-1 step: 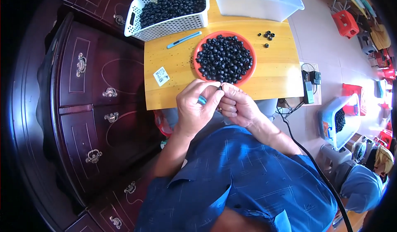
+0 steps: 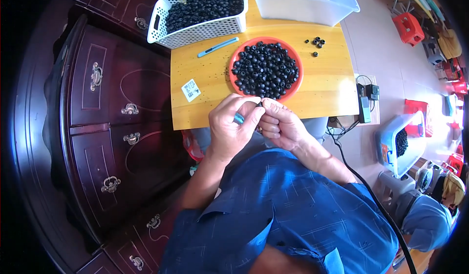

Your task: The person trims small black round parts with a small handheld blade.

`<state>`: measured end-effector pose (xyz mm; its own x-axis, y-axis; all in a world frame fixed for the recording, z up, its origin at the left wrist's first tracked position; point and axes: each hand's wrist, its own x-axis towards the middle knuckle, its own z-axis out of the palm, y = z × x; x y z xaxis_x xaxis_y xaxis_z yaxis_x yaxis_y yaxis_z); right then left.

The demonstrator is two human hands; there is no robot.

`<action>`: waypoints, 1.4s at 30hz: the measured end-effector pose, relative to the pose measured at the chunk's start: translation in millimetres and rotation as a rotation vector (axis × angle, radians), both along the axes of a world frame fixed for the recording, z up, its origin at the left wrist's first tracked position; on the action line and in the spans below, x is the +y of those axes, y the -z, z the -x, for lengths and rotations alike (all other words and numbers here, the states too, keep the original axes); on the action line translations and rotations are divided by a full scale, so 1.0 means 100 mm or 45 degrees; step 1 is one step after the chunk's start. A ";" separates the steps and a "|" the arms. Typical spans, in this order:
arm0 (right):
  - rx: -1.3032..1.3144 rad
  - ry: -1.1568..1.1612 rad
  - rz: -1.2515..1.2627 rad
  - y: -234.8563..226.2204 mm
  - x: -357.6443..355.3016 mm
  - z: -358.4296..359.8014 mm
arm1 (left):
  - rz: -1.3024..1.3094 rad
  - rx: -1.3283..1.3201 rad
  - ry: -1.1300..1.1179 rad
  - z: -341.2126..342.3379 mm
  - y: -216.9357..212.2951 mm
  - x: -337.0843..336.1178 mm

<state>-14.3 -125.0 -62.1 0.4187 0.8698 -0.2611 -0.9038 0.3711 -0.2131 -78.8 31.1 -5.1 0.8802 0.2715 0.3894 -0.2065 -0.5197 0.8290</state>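
Observation:
My left hand and my right hand meet at the near rim of an orange-red round tray. Both are closed, their fingertips pinched on one small black bead, mostly covered by the fingers. A teal-blue stick-like piece shows inside my left hand; its kind is hidden. Many round black beads with holes fill the tray just beyond my fingers. A few loose black beads lie to the right of the tray.
A white perforated basket heaped with black beads stands back left, beside a translucent plastic bin. A light-blue pen-shaped tool and a white printed card lie on the wooden table. A black cable runs down at right.

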 end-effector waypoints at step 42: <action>-0.022 -0.093 -0.167 0.13 -0.14 -0.04 | -0.376 0.152 0.358 -0.03 0.01 0.25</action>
